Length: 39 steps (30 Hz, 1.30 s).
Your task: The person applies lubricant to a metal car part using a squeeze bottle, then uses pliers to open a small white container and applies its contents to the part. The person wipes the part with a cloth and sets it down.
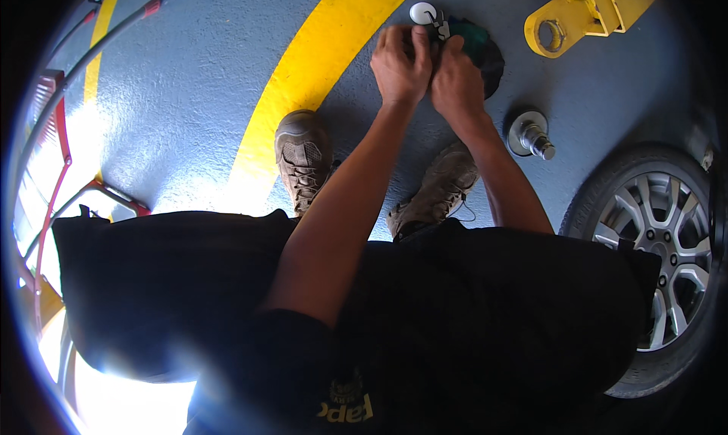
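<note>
Both my hands are close together over the floor, just beyond my shoes. My left hand (402,67) has its fingers bent inward and closed; whatever lies in them is hidden. Beside it, my right hand (458,82) is curled tight, knuckles up, and its grip is also out of sight. A small white disc (423,13) with a dark stem and pale clip-like parts shows just past the fingertips. Under and beyond the right hand lies a dark green and black bundle (479,50), perhaps cloth or a bag; its kind is unclear.
Right of my hands, a metal flanged hub-like part (530,135) rests on the blue floor (201,78). A yellow steel arm (557,30) reaches in at upper right. A wheel with tyre (582,207) lies at right. Red and grey metal frames (57,131) line the left.
</note>
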### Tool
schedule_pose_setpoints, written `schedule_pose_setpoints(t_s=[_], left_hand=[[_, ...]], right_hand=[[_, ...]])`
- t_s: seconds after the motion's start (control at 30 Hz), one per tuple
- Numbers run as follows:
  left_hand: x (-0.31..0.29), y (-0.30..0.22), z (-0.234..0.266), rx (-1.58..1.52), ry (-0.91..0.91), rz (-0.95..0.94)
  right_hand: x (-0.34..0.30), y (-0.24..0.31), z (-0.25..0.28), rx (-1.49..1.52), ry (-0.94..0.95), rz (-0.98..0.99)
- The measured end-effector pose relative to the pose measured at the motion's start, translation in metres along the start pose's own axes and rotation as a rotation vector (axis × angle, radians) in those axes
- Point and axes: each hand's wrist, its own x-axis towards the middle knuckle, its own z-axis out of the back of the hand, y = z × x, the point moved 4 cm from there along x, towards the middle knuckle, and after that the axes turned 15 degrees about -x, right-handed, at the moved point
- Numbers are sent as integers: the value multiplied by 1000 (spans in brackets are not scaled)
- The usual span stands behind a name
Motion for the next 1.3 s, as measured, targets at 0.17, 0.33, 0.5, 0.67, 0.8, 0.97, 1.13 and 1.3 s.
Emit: schedule_pose_setpoints(t_s=[0.17, 0.33, 0.5, 0.67, 0.8, 0.97, 1.13, 1.3], left_hand=[[9, -23, -6, 104, 179, 174], [12, -29, -11, 191, 212, 291], [10, -32, -12, 191, 192, 473], [11, -35, -12, 178, 194, 572], [12, -36, -18, 200, 164, 581], [8, -34, -14, 195, 161, 533], [0, -25, -7, -30, 92, 358], [-3, -8, 3, -666, -245, 629]], right_hand=[[6, 1, 7, -7, 104, -13], [8, -1, 7, -48, 175, -79], [9, -2, 2, -118, 225, -83], [7, 2, 0, -165, 241, -104], [7, -1, -3, -125, 169, -66], [1, 1, -6, -151, 147, -99], [1, 0, 11, -62, 29, -110], [8, -2, 76, 139, -52, -25]])
